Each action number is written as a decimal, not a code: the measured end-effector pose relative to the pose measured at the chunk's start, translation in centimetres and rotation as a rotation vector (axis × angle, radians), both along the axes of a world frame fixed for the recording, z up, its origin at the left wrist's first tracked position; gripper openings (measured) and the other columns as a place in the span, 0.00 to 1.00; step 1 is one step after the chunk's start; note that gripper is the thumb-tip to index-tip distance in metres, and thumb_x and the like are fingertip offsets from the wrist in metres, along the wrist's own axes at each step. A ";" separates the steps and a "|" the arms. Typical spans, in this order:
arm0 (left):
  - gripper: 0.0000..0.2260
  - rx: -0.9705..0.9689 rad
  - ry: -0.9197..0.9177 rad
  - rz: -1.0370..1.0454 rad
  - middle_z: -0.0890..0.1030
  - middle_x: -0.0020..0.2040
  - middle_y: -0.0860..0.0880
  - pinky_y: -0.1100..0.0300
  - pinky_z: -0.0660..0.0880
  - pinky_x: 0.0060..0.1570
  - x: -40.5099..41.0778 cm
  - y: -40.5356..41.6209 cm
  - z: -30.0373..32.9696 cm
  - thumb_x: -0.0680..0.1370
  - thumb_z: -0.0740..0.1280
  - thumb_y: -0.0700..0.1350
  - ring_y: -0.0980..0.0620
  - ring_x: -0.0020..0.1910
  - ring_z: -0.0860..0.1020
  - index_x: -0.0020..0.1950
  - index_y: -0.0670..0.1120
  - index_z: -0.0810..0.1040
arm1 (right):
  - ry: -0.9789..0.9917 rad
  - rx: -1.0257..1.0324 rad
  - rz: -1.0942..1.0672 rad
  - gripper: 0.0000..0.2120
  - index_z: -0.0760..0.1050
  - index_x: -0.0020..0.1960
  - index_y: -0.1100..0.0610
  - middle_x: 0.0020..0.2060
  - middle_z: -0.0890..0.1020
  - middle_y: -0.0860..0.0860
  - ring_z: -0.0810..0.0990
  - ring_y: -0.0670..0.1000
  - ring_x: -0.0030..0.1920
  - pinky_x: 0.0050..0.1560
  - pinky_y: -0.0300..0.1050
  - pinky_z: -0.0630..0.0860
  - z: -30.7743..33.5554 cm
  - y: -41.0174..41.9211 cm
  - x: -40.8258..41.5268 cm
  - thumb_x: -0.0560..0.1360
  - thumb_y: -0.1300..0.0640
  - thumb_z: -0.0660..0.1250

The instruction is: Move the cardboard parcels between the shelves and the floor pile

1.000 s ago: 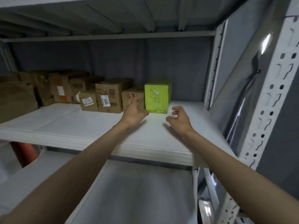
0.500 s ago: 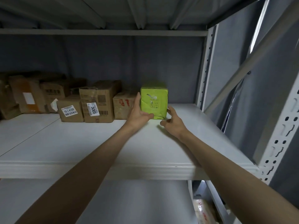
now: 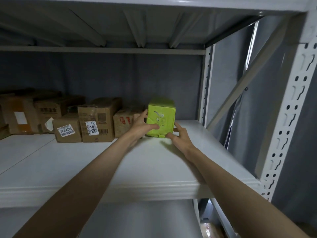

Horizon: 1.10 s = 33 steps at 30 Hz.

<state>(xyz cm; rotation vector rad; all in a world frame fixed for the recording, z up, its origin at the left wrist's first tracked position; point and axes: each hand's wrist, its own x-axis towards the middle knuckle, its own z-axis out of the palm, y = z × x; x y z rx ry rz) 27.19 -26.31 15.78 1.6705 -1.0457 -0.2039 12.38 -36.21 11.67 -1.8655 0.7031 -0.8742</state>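
A bright green parcel (image 3: 161, 117) stands at the back of the white shelf (image 3: 120, 162), at the right end of a row of brown cardboard parcels. My left hand (image 3: 141, 127) grips its left side, thumb lying across the front face and fingers round the left edge. My right hand (image 3: 180, 136) holds its lower right corner, thumb at the bottom front edge and fingers behind the right side. The parcel's base is on or just above the shelf; I cannot tell which.
Brown parcels line the shelf's back: one with red marks (image 3: 126, 123), one labelled 5005 (image 3: 97, 121), one labelled 78-2-4209 (image 3: 66, 129), more further left (image 3: 25, 114). A perforated upright (image 3: 288, 117) and diagonal brace (image 3: 248, 79) stand right. A lower shelf (image 3: 137, 220) lies below.
Both hands reached forward from the open shelf to the green parcel and closed on its two sides. The view has moved closer and tilted upward.
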 end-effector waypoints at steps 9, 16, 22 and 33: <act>0.38 -0.060 0.079 -0.145 0.72 0.70 0.47 0.60 0.78 0.55 -2.5 -0.3 -0.4 0.69 0.78 0.38 0.52 0.60 0.77 0.74 0.52 0.63 | -0.129 0.231 0.002 0.29 0.60 0.72 0.56 0.55 0.78 0.47 0.77 0.40 0.49 0.35 0.24 0.70 0.1 -0.2 -1.6 0.78 0.53 0.70; 0.53 -0.089 0.019 0.050 0.70 0.58 0.60 0.63 0.71 0.62 -5.7 0.7 -0.7 0.53 0.80 0.62 0.56 0.63 0.72 0.74 0.56 0.63 | -0.051 0.264 0.067 0.32 0.72 0.67 0.43 0.63 0.77 0.52 0.78 0.52 0.61 0.63 0.50 0.72 1.6 1.6 -5.4 0.65 0.34 0.63; 0.68 -0.161 0.037 0.132 0.61 0.79 0.47 0.49 0.63 0.75 -10.0 1.6 -1.9 0.57 0.85 0.56 0.51 0.76 0.63 0.81 0.53 0.39 | -0.083 0.250 0.133 0.20 0.79 0.51 0.49 0.37 0.81 0.52 0.78 0.52 0.45 0.48 0.45 0.68 1.6 3.3 -9.8 0.74 0.38 0.56; 0.63 -0.238 -0.240 0.392 0.59 0.77 0.49 0.45 0.64 0.72 -23.2 5.2 -2.8 0.57 0.80 0.66 0.47 0.77 0.61 0.81 0.56 0.45 | -0.140 0.266 0.359 0.19 0.72 0.68 0.52 0.59 0.80 0.48 0.83 0.52 0.56 0.62 0.52 0.79 1.1 6.2 -20.1 0.80 0.48 0.59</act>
